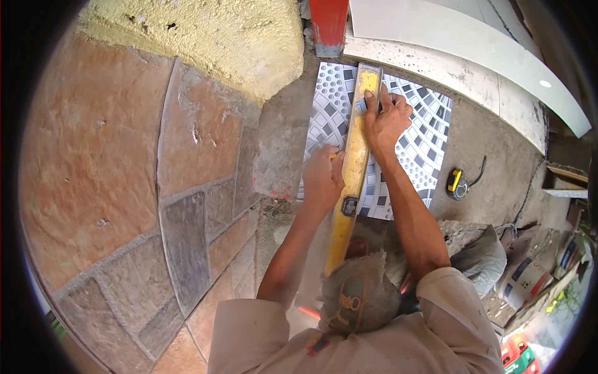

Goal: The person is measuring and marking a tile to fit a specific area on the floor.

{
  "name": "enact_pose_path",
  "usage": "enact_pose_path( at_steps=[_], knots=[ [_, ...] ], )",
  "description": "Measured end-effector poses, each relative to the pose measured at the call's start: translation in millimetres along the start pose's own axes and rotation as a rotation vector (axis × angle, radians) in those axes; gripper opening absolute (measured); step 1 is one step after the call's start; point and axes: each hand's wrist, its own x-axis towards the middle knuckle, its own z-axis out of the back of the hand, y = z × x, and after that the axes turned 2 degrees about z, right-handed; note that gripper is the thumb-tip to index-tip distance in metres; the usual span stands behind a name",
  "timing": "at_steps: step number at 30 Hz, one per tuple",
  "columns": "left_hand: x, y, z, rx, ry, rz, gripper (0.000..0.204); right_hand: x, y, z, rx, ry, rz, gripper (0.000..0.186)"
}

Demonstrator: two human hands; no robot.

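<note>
A long yellow spirit level [355, 163] lies lengthwise across a patterned grey, white and blue tile [422, 124], its near end reaching past the tile toward my knees. My right hand [387, 119] grips the level near its far end, with the thumb on top and the fingers over its right edge. At the level's left edge, my left hand [322, 177] pinches a short yellow-orange stick [335, 155], which looks like a pencil. That hand is blurred, and most of the stick is hidden in the fingers.
A yellow and black tape measure [458, 184] lies on the concrete right of the tile. Stone-look tiles [99, 137] cover the left side. Beyond stand a rough yellow block [212, 43], a red post [329, 25] and a white curved panel [448, 31]. A white bucket [522, 277] sits lower right.
</note>
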Motion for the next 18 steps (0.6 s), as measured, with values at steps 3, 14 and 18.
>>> enact_pose_path(
  at_steps=[3,14,18],
  knots=[
    [31.5,2.6,-8.1,-0.051,-0.083,-0.052,0.017,-6.8,0.3,-10.2,-0.009,-0.052,0.017,0.038],
    [166.7,4.2,-50.6,-0.065,-0.261,-0.206,0.021,-9.4,-1.4,-13.6,0.059,-0.02,-0.014,0.038],
    [177.4,-14.7,-60.1,-0.049,-0.258,-0.146,0.023,6.7,-7.1,-2.6,-0.033,-0.019,-0.011,0.039]
  ],
)
